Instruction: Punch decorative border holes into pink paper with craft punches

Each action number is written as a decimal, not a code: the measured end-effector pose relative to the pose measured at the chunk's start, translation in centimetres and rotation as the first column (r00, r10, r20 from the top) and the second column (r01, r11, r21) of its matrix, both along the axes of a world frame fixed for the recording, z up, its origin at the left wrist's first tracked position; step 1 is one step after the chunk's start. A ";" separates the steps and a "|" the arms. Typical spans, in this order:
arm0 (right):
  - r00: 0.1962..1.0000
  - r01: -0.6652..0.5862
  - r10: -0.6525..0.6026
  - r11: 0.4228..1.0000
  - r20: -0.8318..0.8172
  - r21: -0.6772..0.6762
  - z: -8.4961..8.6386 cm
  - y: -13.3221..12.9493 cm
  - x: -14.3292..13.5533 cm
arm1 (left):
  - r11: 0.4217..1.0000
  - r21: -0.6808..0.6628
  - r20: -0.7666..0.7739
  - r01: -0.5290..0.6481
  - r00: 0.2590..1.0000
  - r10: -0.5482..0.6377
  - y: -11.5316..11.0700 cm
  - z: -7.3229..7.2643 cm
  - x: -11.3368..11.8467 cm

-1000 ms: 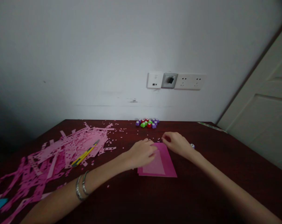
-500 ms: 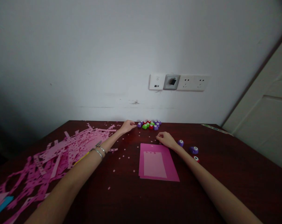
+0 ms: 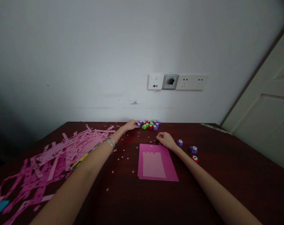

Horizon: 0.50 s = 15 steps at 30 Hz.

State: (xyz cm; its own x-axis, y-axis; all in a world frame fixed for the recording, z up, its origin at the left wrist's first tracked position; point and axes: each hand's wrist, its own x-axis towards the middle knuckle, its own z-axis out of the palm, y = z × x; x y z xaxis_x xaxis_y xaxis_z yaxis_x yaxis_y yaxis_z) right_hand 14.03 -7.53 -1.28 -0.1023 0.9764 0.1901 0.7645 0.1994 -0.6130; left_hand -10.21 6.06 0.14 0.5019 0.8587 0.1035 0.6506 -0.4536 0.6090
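Note:
My left hand point(image 3: 132, 124) reaches to the back of the table, its fingers closed at the leftmost purple craft punch point(image 3: 139, 125) of a cluster. Purple, red and green craft punches with white round tops stand together there, such as the green punch point(image 3: 144, 126). My right hand point(image 3: 164, 139) rests just beyond the stacked pink paper, fingers curled together; whatever they hold, if anything, is hidden. In front lies a dark pink sheet point(image 3: 169, 168) with a paler pink sheet point(image 3: 153, 165) on it, notched along its far edge.
A heap of punched pink paper strips point(image 3: 62, 153) covers the left side. A yellow and dark tool point(image 3: 82, 160) lies partly behind my left forearm. Tiny paper cutouts point(image 3: 113, 172) are scattered mid-table. Right of my right forearm stand two purple punches point(image 3: 193, 149) and a red punch point(image 3: 195, 158).
My left hand has moved slightly right and now meets the leftmost purple craft punch. My right hand stays in place. The view has shifted a little to the right.

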 end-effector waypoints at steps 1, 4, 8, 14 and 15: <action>1.000 0.000 0.000 1.000 0.001 0.001 0.0 0.0 0.0 | 1.000 -0.002 -0.004 0.000 1.000 0.000 -0.1 0.1 0.1; 1.000 0.006 -0.006 1.000 0.005 -0.004 0.1 -0.1 -0.1 | 1.000 0.001 -0.009 0.002 1.000 -0.002 -0.3 0.3 0.3; 1.000 0.025 -0.025 1.000 0.012 -0.011 0.2 -0.2 -0.1 | 1.000 0.020 -0.001 -0.004 1.000 0.004 -0.6 0.3 0.3; 1.000 0.019 -0.019 1.000 0.007 0.000 0.1 -0.2 -0.1 | 0.998 0.052 0.152 -0.046 0.988 0.038 -2.0 1.8 0.4; 1.000 0.016 -0.016 1.000 0.005 0.006 0.0 -0.1 -0.1 | 0.998 0.046 0.190 -0.050 0.981 0.041 -2.5 2.3 0.6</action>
